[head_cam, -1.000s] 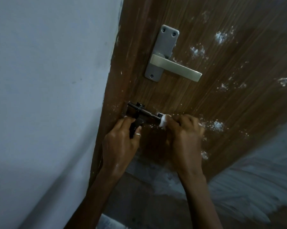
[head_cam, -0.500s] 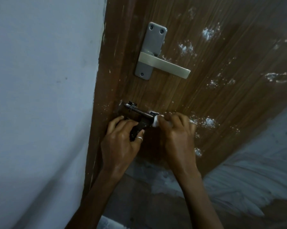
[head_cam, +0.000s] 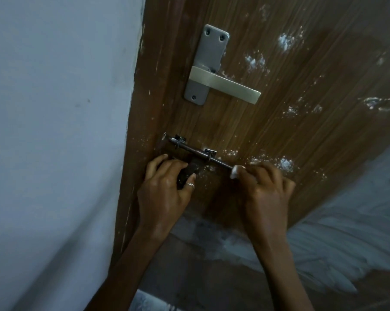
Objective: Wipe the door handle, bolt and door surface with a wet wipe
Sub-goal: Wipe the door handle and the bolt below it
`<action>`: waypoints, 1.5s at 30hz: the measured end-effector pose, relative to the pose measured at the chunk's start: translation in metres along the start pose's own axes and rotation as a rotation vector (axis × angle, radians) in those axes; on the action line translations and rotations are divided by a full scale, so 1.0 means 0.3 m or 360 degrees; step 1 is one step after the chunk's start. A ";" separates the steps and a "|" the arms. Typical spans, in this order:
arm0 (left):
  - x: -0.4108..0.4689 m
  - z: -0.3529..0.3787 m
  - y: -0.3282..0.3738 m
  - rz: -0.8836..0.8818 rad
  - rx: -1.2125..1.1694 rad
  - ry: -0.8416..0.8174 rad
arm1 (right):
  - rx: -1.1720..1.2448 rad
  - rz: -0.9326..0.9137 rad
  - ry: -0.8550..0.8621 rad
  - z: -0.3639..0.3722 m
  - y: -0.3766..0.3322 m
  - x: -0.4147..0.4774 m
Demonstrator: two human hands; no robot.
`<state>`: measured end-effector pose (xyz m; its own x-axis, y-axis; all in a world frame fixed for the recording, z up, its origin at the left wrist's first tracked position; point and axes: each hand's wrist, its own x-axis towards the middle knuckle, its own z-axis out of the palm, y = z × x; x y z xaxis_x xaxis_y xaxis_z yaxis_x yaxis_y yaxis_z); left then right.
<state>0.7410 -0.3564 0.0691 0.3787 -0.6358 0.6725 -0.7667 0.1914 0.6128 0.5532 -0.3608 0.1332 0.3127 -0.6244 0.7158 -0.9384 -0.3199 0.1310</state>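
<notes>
A brown wooden door (head_cam: 279,122) carries a silver lever handle (head_cam: 225,86) on a grey plate. Below it sits a dark metal bolt (head_cam: 196,152). My left hand (head_cam: 164,189) grips the bolt's dark knob from below, a ring on one finger. My right hand (head_cam: 265,189) pinches a white wet wipe (head_cam: 234,172) around the right end of the bolt's rod. White specks and smears dot the door around the bolt and to the right of the handle.
A pale blue-grey wall (head_cam: 54,131) fills the left side, meeting the door's edge. Under the door's lower edge lies a grey floor with white streaks (head_cam: 324,243).
My right hand has slid the wipe to the right along the bolt rod, baring more of the rod. My left hand stays on the knob. The view has shifted slightly.
</notes>
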 end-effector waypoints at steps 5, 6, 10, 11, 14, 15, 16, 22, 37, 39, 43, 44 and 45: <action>0.002 -0.003 -0.014 0.0001 -0.0044 -0.0013 | 0.0107 0.0023 0.0083 -0.053 -0.083 0.053; 0.003 -0.007 -0.019 -0.0011 -0.0057 -0.0011 | 0.0118 -0.0012 0.0071 -0.056 -0.120 0.074; 0.008 -0.024 -0.030 -0.0040 -0.0064 -0.0002 | 0.0063 -0.0119 -0.0102 -0.019 -0.232 0.141; 0.010 -0.028 -0.032 -0.0049 -0.0072 -0.0003 | 0.0025 -0.0136 -0.0137 -0.005 -0.245 0.148; 0.015 -0.039 -0.035 -0.0075 -0.0090 -0.0005 | -0.0068 -0.0137 -0.0172 0.029 -0.246 0.147; 0.015 -0.041 -0.036 -0.0078 -0.0086 -0.0002 | -0.0088 -0.0121 -0.0152 0.034 -0.248 0.147; 0.016 -0.043 -0.036 -0.0071 -0.0080 -0.0002 | -0.0095 -0.0100 -0.0126 0.039 -0.257 0.149; 0.029 -0.052 -0.037 -0.0069 -0.0077 -0.0038 | -0.0010 -0.0140 -0.0097 0.041 -0.276 0.150; 0.021 -0.046 -0.038 -0.0071 -0.0158 -0.0087 | 0.0147 -0.0148 0.0060 -0.004 -0.233 0.144; 0.010 -0.028 -0.042 -0.0060 -0.0182 -0.0088 | 0.0149 -0.0185 -0.0031 0.011 -0.278 0.170; 0.001 -0.009 -0.034 -0.0060 -0.0196 -0.0047 | 0.0186 -0.0224 -0.0098 0.033 -0.297 0.187; -0.001 -0.009 -0.027 -0.0054 -0.0199 -0.0054 | 0.0234 -0.0190 -0.0045 0.023 -0.288 0.191; -0.003 -0.011 -0.022 -0.0051 -0.0195 -0.0064 | 0.0287 -0.0149 0.0019 0.012 -0.282 0.196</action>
<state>0.7474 -0.3548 0.0658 0.3792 -0.6721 0.6360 -0.6844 0.2588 0.6816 0.6515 -0.3731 0.1617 0.3948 -0.5775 0.7146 -0.8633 -0.4993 0.0734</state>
